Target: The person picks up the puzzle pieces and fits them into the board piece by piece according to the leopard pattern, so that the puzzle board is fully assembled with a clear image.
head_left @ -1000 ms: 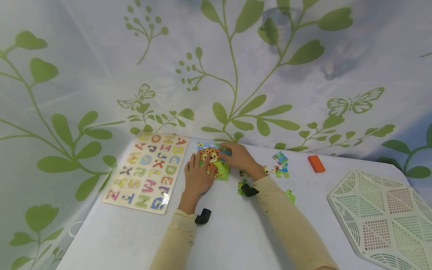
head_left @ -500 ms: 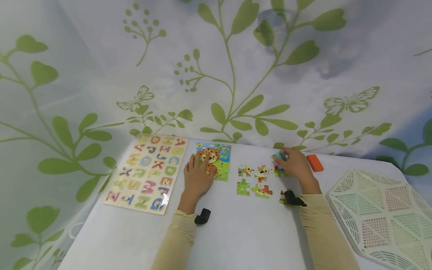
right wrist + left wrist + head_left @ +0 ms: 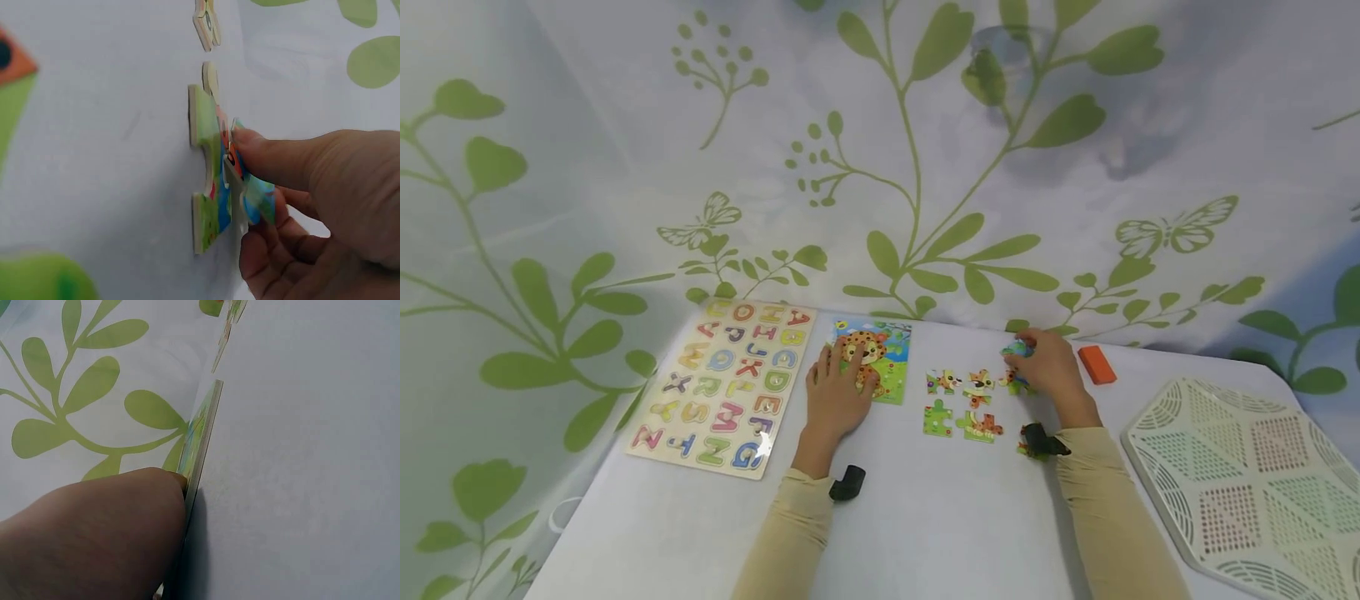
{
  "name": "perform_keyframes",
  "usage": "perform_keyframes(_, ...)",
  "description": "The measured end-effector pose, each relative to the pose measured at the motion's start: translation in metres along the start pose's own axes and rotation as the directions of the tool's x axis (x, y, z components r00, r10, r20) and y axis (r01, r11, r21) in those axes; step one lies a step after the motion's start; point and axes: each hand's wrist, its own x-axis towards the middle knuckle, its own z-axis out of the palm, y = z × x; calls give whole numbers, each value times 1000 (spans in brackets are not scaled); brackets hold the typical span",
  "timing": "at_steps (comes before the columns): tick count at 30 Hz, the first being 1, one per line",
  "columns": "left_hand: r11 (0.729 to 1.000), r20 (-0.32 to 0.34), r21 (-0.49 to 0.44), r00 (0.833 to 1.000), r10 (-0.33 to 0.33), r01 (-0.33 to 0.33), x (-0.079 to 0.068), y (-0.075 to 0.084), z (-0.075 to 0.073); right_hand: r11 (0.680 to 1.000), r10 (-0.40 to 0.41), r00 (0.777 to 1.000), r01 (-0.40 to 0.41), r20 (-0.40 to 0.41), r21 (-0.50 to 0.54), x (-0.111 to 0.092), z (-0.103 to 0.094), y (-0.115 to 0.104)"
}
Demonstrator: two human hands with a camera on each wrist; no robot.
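My left hand (image 3: 838,400) rests with spread fingers on a picture puzzle board (image 3: 891,383) that shows a spotted leopard cub. The board's thin edge also appears in the left wrist view, beside the thumb. To the right, my right hand (image 3: 1056,375) pinches a blue and green jigsaw piece (image 3: 265,197) between thumb and fingers, tilted up from the table. Close by it lies another jigsaw piece (image 3: 209,181), green and blue, partly hidden by the hand in the head view. Several loose pieces, such as a green one (image 3: 937,419), lie between the hands.
A wooden alphabet board (image 3: 718,387) lies at the left. An orange block (image 3: 1097,365) sits right of my right hand, and a pale perforated lattice tray (image 3: 1165,433) stands at the table's right side. A leaf-patterned curtain (image 3: 850,167) rises behind the table.
My right hand has moved right, from the leopard board to the far jigsaw pieces, and now pinches one that lay on the table. My left hand has stayed on the board.
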Motion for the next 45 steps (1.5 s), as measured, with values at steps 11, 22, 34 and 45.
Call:
perform_keyframes(11, 1000, 29, 17, 999, -13, 13, -3, 3, -4, 990, -21, 997, 30, -69, 135, 0, -11, -3)
perform_keyframes(22, 1000, 43, 18, 999, -20, 19, -2, 2, -3, 919, -40, 999, 33, 9, 393, 5, 13, -41)
perform_keyframes(34, 997, 0, -43, 998, -66, 66, -4, 1, -4, 881, -55, 995, 7, 88, 473, 20, 68, -109)
perform_keyframes(45, 991, -8, -83, 994, -111, 110, -5, 4, -6, 892, 56, 997, -74, 55, 445, 36, 98, -143)
